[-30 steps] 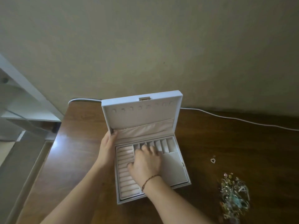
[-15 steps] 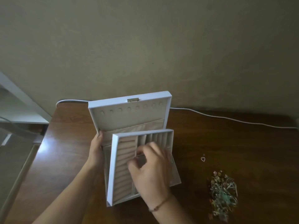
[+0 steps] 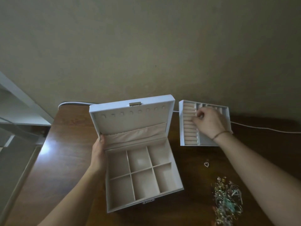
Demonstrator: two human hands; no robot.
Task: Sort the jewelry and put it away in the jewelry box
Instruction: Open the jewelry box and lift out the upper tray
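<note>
A white jewelry box [image 3: 114, 207] stands open on the dark wooden table, its lid [image 3: 171, 121] upright and its lower level split into several beige compartments. My left hand [image 3: 98, 152] grips the box's left edge at the hinge. The removable tray [image 3: 181, 124] with ring rolls and small slots lies on the table to the right of the lid. My right hand [image 3: 207, 122] is closed on the tray's inner dividers. A tangled heap of jewelry [image 3: 227, 199] lies at the front right. A small heart-shaped pendant [image 3: 206, 164] lies alone between the tray and the heap.
A white cable [image 3: 260, 128] runs along the back of the table [image 3: 187, 212] by the beige wall. The table's left edge drops to the floor beside a white frame [image 3: 24, 101].
My right hand lifted the tray out of the box and carried it right, setting it beside the lid. The lower compartments are now exposed. My left hand stayed on the box.
</note>
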